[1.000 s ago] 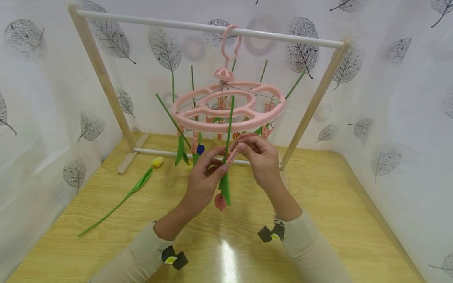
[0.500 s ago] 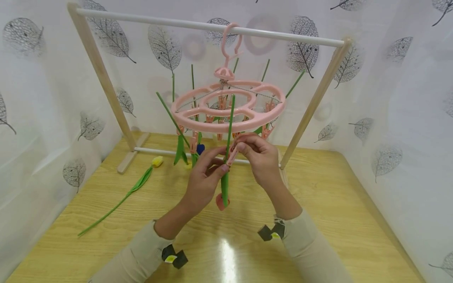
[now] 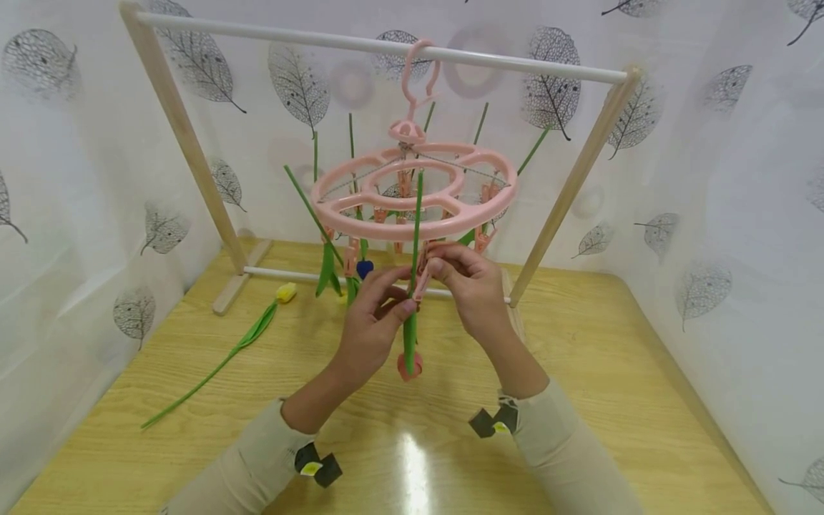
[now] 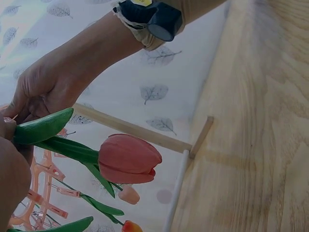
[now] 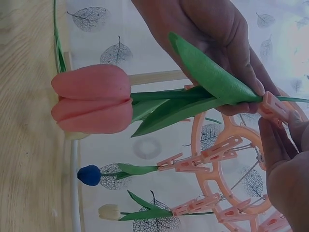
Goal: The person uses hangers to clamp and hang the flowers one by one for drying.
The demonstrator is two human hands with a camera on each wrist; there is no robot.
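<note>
A pink artificial tulip [image 5: 91,99] hangs head down at the front of the round pink clip hanger [image 3: 476,213]. My left hand [image 3: 370,332] pinches its green stem just above the leaves. My right hand [image 3: 473,290] pinches a pink clothespin [image 5: 273,107] whose jaws sit at that stem, right by the left fingertips. In the left wrist view, the pink tulip's head [image 4: 129,158] shows below both hands. Behind it, a blue tulip [image 5: 90,175] and a white tulip [image 5: 110,211] hang from other clothespins.
The hanger hooks over a white rod [image 3: 528,68] on a wooden frame [image 3: 573,186]. A yellow tulip [image 3: 286,293] lies on the wooden table [image 3: 599,400] at the left. Several more green stems rise around the hanger ring. Leaf-patterned curtain [image 3: 702,179] surrounds the table.
The pink tulip has turned on its stem, so its leaf now lies in front of the flower, which has shifted slightly right. Both hands stay at the clothespin.
</note>
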